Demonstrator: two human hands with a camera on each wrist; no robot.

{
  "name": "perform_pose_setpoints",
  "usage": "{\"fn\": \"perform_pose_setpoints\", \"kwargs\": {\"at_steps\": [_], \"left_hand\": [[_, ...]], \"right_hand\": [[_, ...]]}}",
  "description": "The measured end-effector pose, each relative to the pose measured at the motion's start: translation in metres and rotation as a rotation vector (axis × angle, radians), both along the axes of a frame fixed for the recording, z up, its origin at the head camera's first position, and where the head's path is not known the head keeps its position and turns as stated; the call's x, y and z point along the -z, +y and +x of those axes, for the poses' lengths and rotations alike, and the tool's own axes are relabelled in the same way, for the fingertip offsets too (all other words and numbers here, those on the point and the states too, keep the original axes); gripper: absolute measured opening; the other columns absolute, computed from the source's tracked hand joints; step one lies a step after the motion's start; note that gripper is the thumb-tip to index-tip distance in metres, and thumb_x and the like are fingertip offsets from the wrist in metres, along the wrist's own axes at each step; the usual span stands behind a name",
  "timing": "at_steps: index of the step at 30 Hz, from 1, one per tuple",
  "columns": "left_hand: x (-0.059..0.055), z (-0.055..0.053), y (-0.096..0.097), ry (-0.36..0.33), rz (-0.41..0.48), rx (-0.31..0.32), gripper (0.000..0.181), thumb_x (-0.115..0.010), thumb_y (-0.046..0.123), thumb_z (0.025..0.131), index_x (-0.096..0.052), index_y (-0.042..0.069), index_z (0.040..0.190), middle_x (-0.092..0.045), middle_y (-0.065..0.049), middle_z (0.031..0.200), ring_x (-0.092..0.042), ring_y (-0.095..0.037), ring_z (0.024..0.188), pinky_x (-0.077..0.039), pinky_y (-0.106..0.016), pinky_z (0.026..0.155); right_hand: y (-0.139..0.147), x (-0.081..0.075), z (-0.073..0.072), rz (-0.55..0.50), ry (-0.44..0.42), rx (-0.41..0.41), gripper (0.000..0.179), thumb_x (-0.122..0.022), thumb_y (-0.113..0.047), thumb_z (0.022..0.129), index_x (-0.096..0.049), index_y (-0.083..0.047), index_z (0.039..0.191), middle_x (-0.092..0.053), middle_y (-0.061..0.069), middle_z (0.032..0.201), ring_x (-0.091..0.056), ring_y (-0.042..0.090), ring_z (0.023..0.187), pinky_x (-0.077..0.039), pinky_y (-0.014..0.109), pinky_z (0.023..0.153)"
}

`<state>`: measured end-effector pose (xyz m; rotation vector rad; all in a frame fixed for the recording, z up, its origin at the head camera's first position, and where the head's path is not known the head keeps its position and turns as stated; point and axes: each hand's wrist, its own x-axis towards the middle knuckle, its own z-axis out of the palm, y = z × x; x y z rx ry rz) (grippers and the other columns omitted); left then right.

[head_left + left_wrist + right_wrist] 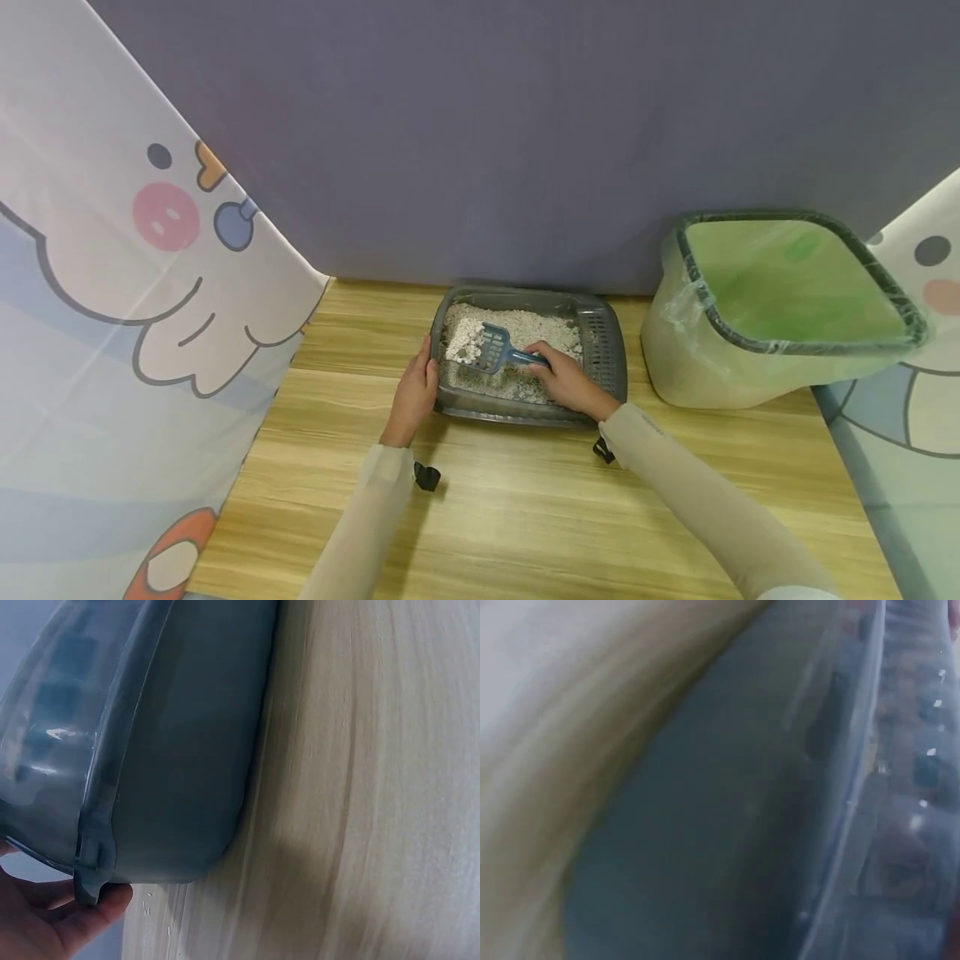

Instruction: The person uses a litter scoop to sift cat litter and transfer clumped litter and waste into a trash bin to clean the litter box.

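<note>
A dark grey litter box (517, 415) filled with pale litter (538, 323) stands on the wooden table. My left hand (415, 392) holds its left end, with the thumb by the rim; in the left wrist view the fingers (105, 907) grip the rim at a corner. The right hand (567, 381) grips the handle of a blue slotted litter scoop (493, 348) over the litter. White clumps (467, 343) lie at the scoop's front end, toward the left of the box. Only the box's outer wall (697, 817) and rim fill the blurred right wrist view.
A tall bin (697, 367) with a dark rim and a clear plastic liner stands right of the litter box. Behind the table rises a grey-purple wall (480, 142). Printed cartoon panels (82, 275) flank both sides. The wooden table (510, 517) extends in front of the box.
</note>
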<state>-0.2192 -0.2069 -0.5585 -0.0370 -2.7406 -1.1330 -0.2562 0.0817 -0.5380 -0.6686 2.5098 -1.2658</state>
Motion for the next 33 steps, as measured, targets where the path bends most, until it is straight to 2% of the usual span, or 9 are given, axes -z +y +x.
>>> {"fn": "perform_pose_setpoints", "kwargs": {"at_steps": [6, 13, 15, 21, 28, 33], "left_hand": [[0.0, -0.002, 0.002, 0.031, 0.008, -0.007, 0.05, -0.035, 0.022, 0.102, -0.028, 0.006, 0.149, -0.044, -0.027, 0.136, -0.045, -0.044, 0.119, -0.037, -0.055, 0.096], [0.002, 0.0, 0.002, 0.014, 0.012, -0.009, 0.05, -0.035, 0.023, 0.103, -0.028, 0.007, 0.15, -0.043, -0.025, 0.138, -0.044, -0.042, 0.121, -0.036, -0.054, 0.097], [0.002, 0.0, 0.002, 0.014, 0.01, -0.012, 0.05, -0.035, 0.023, 0.103, -0.028, 0.007, 0.15, -0.043, -0.025, 0.138, -0.044, -0.042, 0.121, -0.036, -0.054, 0.098], [0.001, 0.001, 0.002, 0.001, 0.008, -0.008, 0.05, -0.035, 0.023, 0.103, -0.027, 0.008, 0.15, -0.043, -0.025, 0.138, -0.044, -0.043, 0.121, -0.036, -0.055, 0.097], [0.002, 0.001, 0.003, 0.01, 0.004, -0.012, 0.05, -0.035, 0.024, 0.103, -0.027, 0.009, 0.15, -0.044, -0.025, 0.137, -0.044, -0.042, 0.121, -0.036, -0.055, 0.097], [0.003, 0.001, 0.002, 0.005, 0.007, -0.017, 0.05, -0.035, 0.024, 0.103, -0.028, 0.01, 0.15, -0.043, -0.024, 0.139, -0.043, -0.041, 0.123, -0.035, -0.054, 0.099]], "right_hand": [[0.008, 0.004, 0.014, -0.114, 0.089, 0.116, 0.027, -0.046, -0.021, 0.101, -0.048, -0.014, 0.127, -0.053, 0.015, 0.08, -0.039, 0.019, 0.052, -0.037, 0.032, 0.049], [0.009, 0.011, 0.021, -0.166, 0.176, 0.226, 0.028, -0.046, -0.024, 0.1, -0.049, -0.011, 0.125, -0.054, 0.012, 0.084, -0.042, 0.019, 0.058, -0.037, 0.035, 0.054], [0.009, 0.012, 0.022, -0.173, 0.21, 0.241, 0.027, -0.045, -0.023, 0.101, -0.049, -0.01, 0.124, -0.052, 0.009, 0.082, -0.041, 0.019, 0.057, -0.036, 0.034, 0.054], [0.011, 0.014, 0.022, -0.206, 0.256, 0.252, 0.029, -0.041, -0.023, 0.102, -0.049, -0.007, 0.125, -0.05, 0.013, 0.078, -0.036, 0.017, 0.051, -0.034, 0.032, 0.05], [0.01, 0.016, 0.023, -0.219, 0.305, 0.323, 0.028, -0.053, -0.018, 0.098, -0.052, -0.008, 0.123, -0.052, 0.004, 0.083, -0.043, 0.018, 0.063, -0.037, 0.035, 0.058], [0.008, 0.017, 0.023, -0.185, 0.338, 0.365, 0.026, -0.058, -0.015, 0.095, -0.055, -0.011, 0.12, -0.052, 0.003, 0.085, -0.043, 0.019, 0.066, -0.037, 0.037, 0.059]]}}
